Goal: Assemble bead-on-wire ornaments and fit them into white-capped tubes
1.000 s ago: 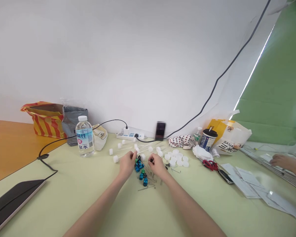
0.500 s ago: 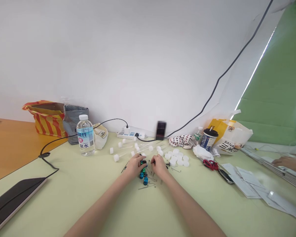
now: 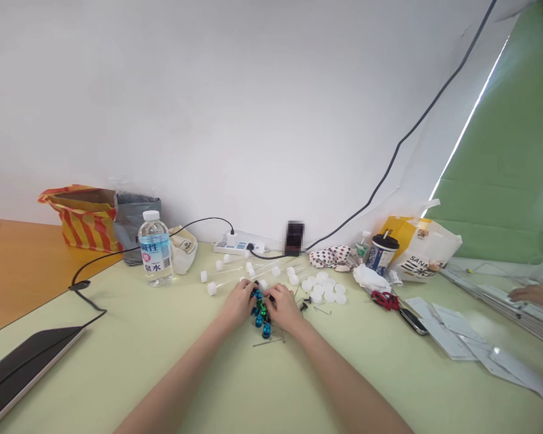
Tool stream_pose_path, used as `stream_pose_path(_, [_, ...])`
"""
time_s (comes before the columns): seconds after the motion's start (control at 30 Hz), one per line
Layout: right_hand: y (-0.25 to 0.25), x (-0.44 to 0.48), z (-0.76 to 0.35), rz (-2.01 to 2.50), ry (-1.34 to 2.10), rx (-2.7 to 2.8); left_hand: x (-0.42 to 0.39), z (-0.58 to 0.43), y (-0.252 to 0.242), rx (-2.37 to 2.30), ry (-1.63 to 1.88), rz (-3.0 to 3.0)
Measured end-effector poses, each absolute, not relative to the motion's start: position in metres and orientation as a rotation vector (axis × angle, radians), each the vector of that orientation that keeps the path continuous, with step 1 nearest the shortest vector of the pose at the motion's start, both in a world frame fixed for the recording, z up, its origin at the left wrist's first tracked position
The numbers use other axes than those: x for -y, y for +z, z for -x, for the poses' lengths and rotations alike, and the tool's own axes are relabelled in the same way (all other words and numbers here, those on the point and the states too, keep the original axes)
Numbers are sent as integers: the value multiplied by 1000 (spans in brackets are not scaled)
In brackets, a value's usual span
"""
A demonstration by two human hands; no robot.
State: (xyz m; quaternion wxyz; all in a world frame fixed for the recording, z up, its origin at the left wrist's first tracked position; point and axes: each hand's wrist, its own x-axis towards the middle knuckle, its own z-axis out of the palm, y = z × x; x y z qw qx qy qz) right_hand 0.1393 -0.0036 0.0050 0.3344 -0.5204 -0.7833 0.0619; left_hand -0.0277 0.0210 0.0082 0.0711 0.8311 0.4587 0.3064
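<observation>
Your left hand [image 3: 239, 303] and right hand [image 3: 283, 309] nearly meet at lower centre, touching a tight cluster of small glossy blue and green fittings [image 3: 262, 316]. Your fingers partly hide the cluster.

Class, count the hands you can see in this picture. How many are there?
3: the person's left hand and right hand, both at the small blue and green parts, and a co-worker's hand at the right edge.

A water bottle [image 3: 155, 250] and striped bag [image 3: 84, 220] stand far left on the desk [image 3: 117, 361]; red scissors [image 3: 385, 300], a phone [image 3: 413, 321] and papers [image 3: 447, 333] lie right.

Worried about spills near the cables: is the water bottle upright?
Upright: the water bottle stands on its base, white cap uppermost.
</observation>
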Motion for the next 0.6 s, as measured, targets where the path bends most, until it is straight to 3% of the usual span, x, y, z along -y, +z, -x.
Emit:
stream_pose_path(0.37, [3, 4, -138, 1413, 109, 2040, -13, 24, 19, -1579, 534, -2659])
stream_pose_path(0.6, [8, 3, -138, 1377, 193, 2072, -11, 21, 23, -1447, 684, -2469])
